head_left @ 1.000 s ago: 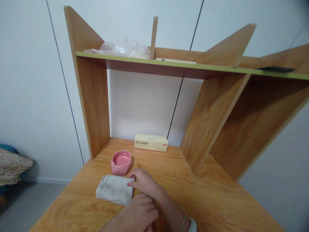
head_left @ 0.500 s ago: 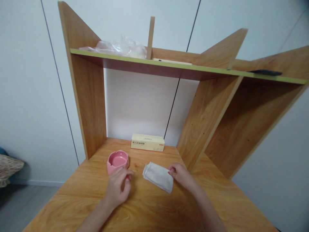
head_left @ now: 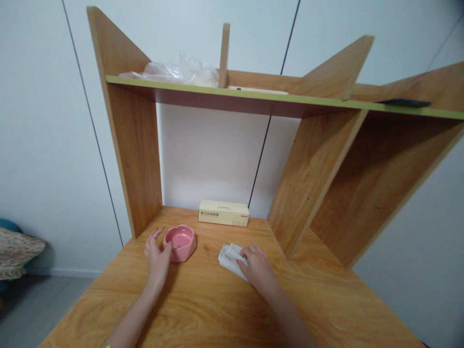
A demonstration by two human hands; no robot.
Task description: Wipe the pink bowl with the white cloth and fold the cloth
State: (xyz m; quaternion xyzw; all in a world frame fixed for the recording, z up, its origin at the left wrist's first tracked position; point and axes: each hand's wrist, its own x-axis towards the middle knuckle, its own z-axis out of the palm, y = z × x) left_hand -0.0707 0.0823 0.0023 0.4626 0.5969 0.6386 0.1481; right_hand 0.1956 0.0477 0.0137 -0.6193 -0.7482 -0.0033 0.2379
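Observation:
A pink, angular ashtray point(head_left: 185, 249) with notches in its rim stands upright on the wooden desk. At its left side is my left hand point(head_left: 158, 256), fingers spread apart and the thumb at the ashtray's near left edge; whether the thumb touches it I cannot tell. To the right of the ashtray, a folded white cloth point(head_left: 229, 260) lies on the desk. My right hand point(head_left: 258, 268) rests over its right part with fingers bent onto the fabric, hiding that end of it.
Behind both hands, a long cream box point(head_left: 224, 213) with printed lettering lies near the wall. Wooden uprights point(head_left: 315, 183) flank this space. Overhead, a shelf point(head_left: 203, 92) bears a clear plastic bag point(head_left: 177, 72) and a flat dark object point(head_left: 406, 102).
My left hand has moved left, from in front of the ashtray to its left side, and its fingers have spread. My right hand has shifted from the cloth's right edge onto its top.

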